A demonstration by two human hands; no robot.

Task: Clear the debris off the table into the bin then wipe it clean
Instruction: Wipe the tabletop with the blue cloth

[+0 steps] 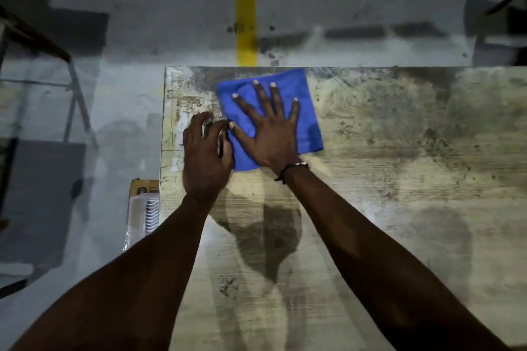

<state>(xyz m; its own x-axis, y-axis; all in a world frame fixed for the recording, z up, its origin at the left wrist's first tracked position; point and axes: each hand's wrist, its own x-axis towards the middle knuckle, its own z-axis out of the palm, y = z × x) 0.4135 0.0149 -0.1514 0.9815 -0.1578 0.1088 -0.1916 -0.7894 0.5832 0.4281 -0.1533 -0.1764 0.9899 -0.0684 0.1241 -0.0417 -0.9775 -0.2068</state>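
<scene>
Cloth: blue microfibre cloth [285,88], folded to a rough square, lying flat on the table near the far left corner, its far edge almost at the table's far edge.
Right hand: right hand [269,131] laid palm-down on the cloth, fingers straight and spread wide, pressing it to the surface; thumb reaching past the cloth's left edge; dark cord bracelet [288,169] at the wrist, just off the cloth's near edge.
Left hand: left hand [204,154] just left of the cloth, fingers curled round a dark object; object mostly hidden, cannot tell what it is; knuckles touching the cloth's left edge.
Table: worn, stained wooden table [399,165], pale grain with dark blotches right of the cloth and a wet-looking dark patch nearer than the cloth, between the forearms.
Beside the table: cardboard box with clear plastic wrap [144,208] on the floor, left of the cloth and nearer, against the table's left edge.
Floor: grey concrete floor [171,8]; yellow painted stripe [246,8] running away beyond the cloth.
</scene>
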